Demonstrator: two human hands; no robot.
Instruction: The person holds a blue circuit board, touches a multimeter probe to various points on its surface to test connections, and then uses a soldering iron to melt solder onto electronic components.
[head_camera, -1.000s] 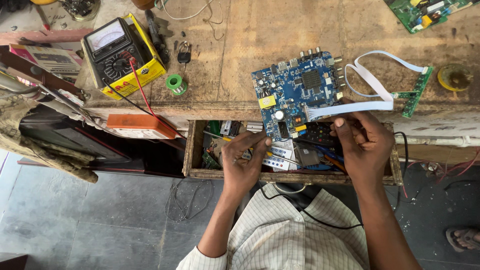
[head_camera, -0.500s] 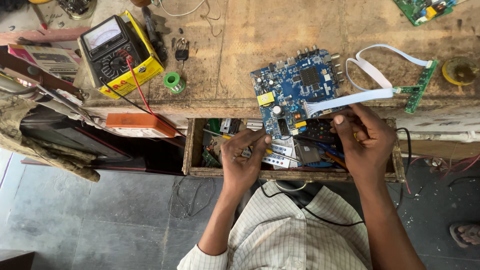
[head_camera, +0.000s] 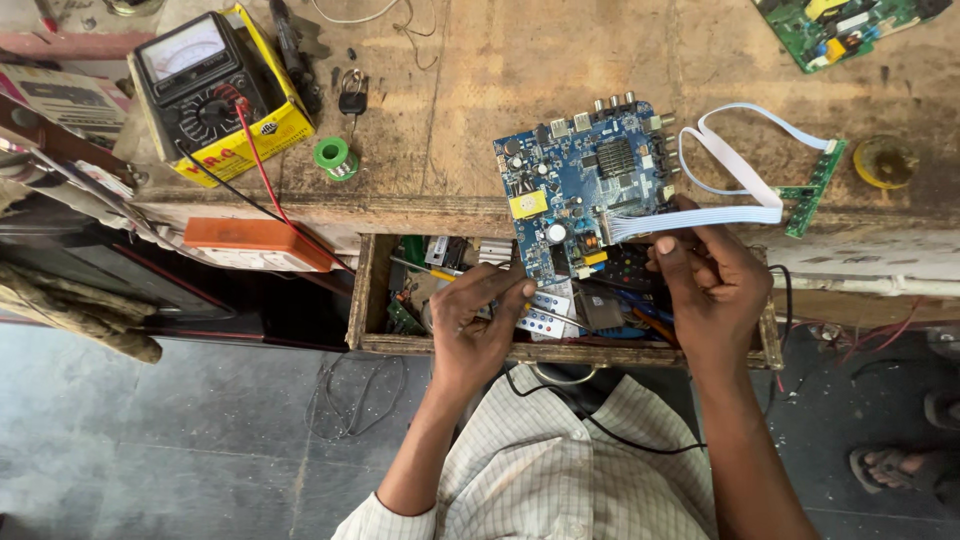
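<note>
A person seen from above worked at a worn wooden workbench (head_camera: 520, 90) with an open drawer (head_camera: 560, 348) full of small parts below its front edge. A blue circuit board (head_camera: 580, 190) lay tilted across the bench edge, its lower end overhanging the drawer. The right hand (head_camera: 715, 290) had thumb and fingers pinched together on a flat white ribbon cable (head_camera: 720, 215) just beside the board's right edge; the cable looped away to a narrow green strip board (head_camera: 815, 185). The left hand (head_camera: 480, 320) was closed around a slim tool, apparently a screwdriver (head_camera: 560, 318), over the drawer. The board looked light, stiff and fragile, best held by its bare edges; the cable looked thin, limp and easily creased. At far left sat an analogue multimeter (head_camera: 195, 65) in a yellow case.
</note>
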